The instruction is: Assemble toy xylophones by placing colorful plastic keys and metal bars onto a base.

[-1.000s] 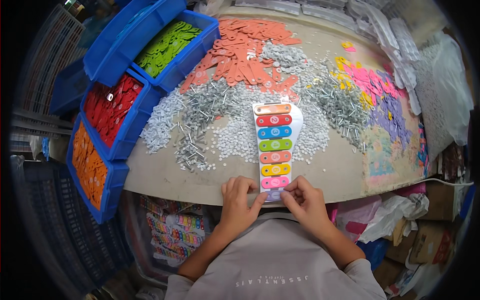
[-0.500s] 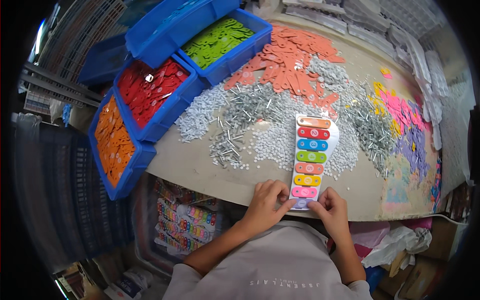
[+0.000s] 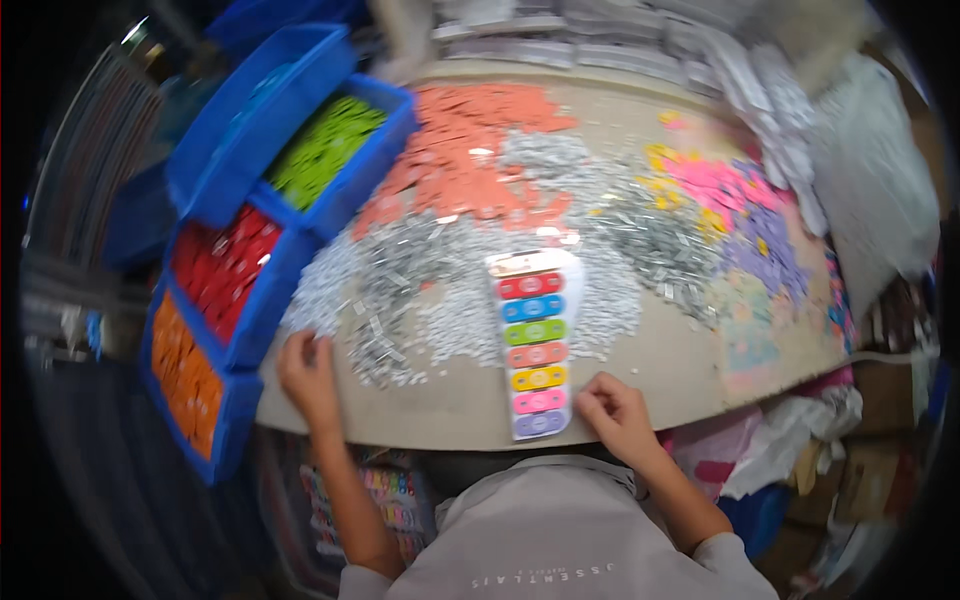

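Note:
A toy xylophone (image 3: 538, 332), with several coloured bars in a column on a white backing, lies on the table in front of me. My right hand (image 3: 615, 415) rests just right of its lower end, fingers curled in, with nothing visible in them. Over to the left, my left hand (image 3: 310, 378) is at the near edge of a pile of small white plastic pieces (image 3: 325, 285). Its thumb and finger look slightly apart, though motion blurs them. Beside that pile, silver metal pins (image 3: 400, 270) are heaped, and round white caps (image 3: 460, 320) spread behind the xylophone.
Blue bins hold green bars (image 3: 325, 155), red bars (image 3: 225, 270) and orange bars (image 3: 188, 370) at left. Coral bars (image 3: 460, 150) cover the far table. Pink bars (image 3: 720, 185) and purple bars (image 3: 765, 250) lie at right. Clear plastic packs (image 3: 510, 50) line the back.
My left hand has let go of the xylophone's lower end and moved left to the white pieces. My right hand has come off it to its right side. The view has shifted.

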`<state>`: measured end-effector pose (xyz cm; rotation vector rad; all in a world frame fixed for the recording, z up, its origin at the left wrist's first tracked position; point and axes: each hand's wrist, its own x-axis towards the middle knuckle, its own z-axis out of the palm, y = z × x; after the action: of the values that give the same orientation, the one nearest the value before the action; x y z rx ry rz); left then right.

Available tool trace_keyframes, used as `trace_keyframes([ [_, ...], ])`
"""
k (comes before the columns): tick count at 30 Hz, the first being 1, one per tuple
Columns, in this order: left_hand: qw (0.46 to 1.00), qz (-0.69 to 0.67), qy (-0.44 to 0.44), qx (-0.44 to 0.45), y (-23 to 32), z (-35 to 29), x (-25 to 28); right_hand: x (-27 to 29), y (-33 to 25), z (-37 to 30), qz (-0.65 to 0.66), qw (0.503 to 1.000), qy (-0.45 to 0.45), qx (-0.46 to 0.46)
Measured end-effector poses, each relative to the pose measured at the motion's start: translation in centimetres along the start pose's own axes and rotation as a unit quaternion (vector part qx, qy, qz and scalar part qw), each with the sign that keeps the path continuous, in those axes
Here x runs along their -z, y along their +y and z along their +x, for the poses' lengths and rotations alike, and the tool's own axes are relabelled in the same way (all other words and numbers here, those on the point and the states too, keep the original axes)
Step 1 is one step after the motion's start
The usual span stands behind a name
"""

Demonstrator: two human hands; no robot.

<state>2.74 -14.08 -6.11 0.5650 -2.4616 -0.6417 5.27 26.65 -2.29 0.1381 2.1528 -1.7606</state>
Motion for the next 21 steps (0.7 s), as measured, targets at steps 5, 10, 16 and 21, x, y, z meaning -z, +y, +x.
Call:
trace_keyframes([
  [5,0.999,-0.029,-0.008,-0.013,0.0,0.1,-0.4,3.2,-1.0,0.3,-0.052,0.995,0.074,0.034],
  [10,0.997,-0.003,0.039,-0.068,1.3,0.4,-0.7,10.2,-0.1,2.6,-0.324,0.850,0.378,0.171],
  [16,0.984,-0.166,0.071,-0.012,4.2,-0.5,-0.6,15.4,0.8,3.2,-0.386,0.827,0.382,0.148],
  [21,0.964,-0.263,-0.028,0.020,8.9,-4.3,-1.3,19.5,2.1,6.7,-0.374,0.815,0.412,0.161],
])
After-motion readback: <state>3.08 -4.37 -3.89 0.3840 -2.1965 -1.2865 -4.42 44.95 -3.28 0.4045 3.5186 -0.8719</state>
